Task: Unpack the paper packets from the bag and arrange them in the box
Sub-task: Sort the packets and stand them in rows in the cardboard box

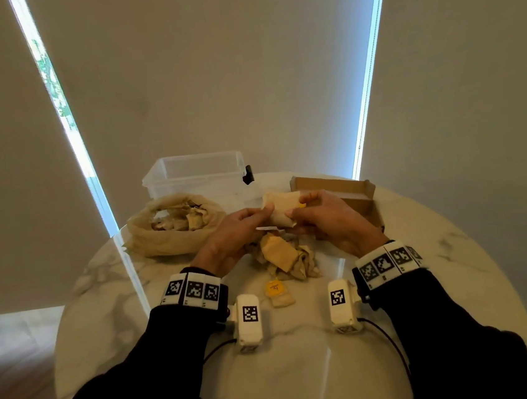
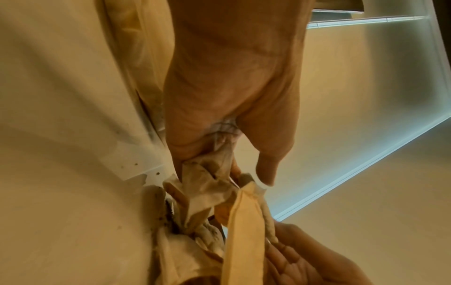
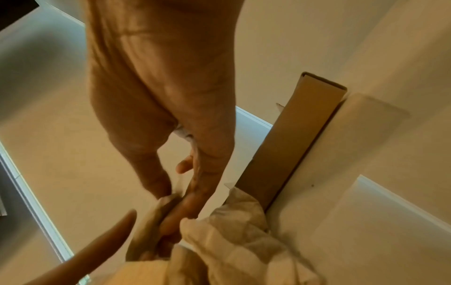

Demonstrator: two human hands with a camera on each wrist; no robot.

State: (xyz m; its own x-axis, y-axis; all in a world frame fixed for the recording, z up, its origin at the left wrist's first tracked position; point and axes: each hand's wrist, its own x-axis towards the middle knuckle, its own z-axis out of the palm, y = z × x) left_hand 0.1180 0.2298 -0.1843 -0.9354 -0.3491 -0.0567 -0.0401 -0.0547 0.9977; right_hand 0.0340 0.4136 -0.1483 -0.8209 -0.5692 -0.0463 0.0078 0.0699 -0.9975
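Both hands hold one pale paper packet (image 1: pixel 281 209) above the table's middle. My left hand (image 1: pixel 233 231) pinches its left end and my right hand (image 1: pixel 325 215) grips its right end, where a yellow tag shows. Under the hands lies a heap of crumpled packets (image 1: pixel 286 257). One more small packet with a yellow tag (image 1: pixel 276 290) lies nearer to me. The open beige bag (image 1: pixel 177 223) with several packets inside sits at the left. The brown cardboard box (image 1: pixel 339 191) stands behind my right hand. In the wrist views the fingers close on paper (image 2: pixel 207 179) (image 3: pixel 156 221).
A clear plastic tub (image 1: pixel 198 177) with a black latch stands at the back of the round marble table (image 1: pixel 423 247). Window blinds hang behind it. The table's near rim is close to my forearms.
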